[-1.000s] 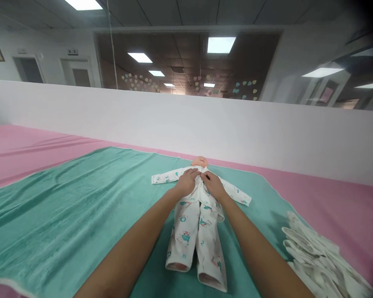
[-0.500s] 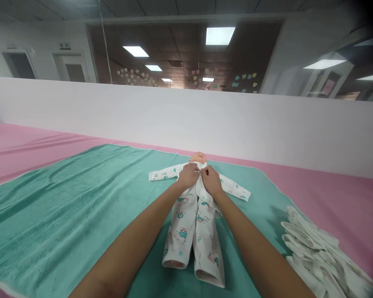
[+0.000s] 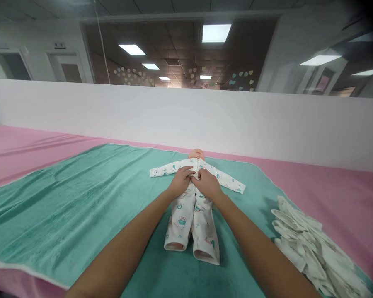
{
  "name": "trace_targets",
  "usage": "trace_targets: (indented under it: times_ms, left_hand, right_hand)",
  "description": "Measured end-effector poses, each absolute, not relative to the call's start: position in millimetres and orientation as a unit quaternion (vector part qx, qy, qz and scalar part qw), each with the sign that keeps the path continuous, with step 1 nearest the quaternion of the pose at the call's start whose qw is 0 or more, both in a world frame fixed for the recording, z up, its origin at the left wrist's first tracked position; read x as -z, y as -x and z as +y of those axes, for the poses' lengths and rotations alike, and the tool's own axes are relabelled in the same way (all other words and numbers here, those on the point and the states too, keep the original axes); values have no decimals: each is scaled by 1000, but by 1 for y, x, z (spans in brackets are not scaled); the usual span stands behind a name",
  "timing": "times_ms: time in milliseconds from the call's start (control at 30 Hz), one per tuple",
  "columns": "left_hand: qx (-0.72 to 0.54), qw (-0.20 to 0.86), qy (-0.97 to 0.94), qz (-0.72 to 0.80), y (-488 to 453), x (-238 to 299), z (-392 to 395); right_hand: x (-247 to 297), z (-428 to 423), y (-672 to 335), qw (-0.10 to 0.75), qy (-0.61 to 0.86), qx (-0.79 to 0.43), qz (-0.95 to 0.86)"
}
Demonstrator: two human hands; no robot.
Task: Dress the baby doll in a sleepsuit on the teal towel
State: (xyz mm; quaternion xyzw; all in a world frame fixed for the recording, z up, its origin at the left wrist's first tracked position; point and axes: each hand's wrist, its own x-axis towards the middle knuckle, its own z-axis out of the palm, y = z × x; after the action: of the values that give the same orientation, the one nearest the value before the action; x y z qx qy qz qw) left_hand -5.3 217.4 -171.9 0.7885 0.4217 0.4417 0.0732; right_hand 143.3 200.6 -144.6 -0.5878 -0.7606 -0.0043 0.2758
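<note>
A baby doll (image 3: 197,153) lies on its back, its bald head farthest from me. It wears a white long-sleeved shirt (image 3: 225,179) with small printed pictures, the sleeves spread out to both sides, and matching trousers (image 3: 180,223). My left hand (image 3: 180,182) pinches the shirt front at the middle of the belly. Beside it, almost touching, my right hand (image 3: 207,184) has thumb and fingers closed on the other front edge. The fastening between my fingertips is too small and covered to make out.
A green blanket (image 3: 81,207) lies under the doll, over a pink sheet (image 3: 329,190). Crumpled white cloths (image 3: 313,244) are heaped at the right. Behind the doll runs a low white wall (image 3: 143,111) with a large window or mirror above it.
Both hands have moved down the shirt front, from near the doll's neck to its belly. The upper shirt front now lies together below the neck.
</note>
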Motion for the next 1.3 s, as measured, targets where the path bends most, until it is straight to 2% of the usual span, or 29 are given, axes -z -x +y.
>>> trace_targets:
  times_ms: [167,400,700,800,1033,1300]
  left_hand:
    - [-431,81,-797,416,10,173,209]
    - [-415,62,-807,416,8,173,212]
    - [-352,44,-812,463,1,169,206]
    - [-328,38,-810,485,-7,162,196]
    - [-317,76,-795,511,-11,155,195]
    - [-344,146,-777,506,-5,149,197]
  right_hand:
    - [126,189,-135,142,623,31,-769]
    - [120,184,-127,117,616,68,-776]
    - [112,201,-155,128,506,32,-852]
    - [117,206,-159,162,487,16,-858]
    - [136,213,-153,240,526,2,-816]
    - [147,210,-146,276,564,16,-778]
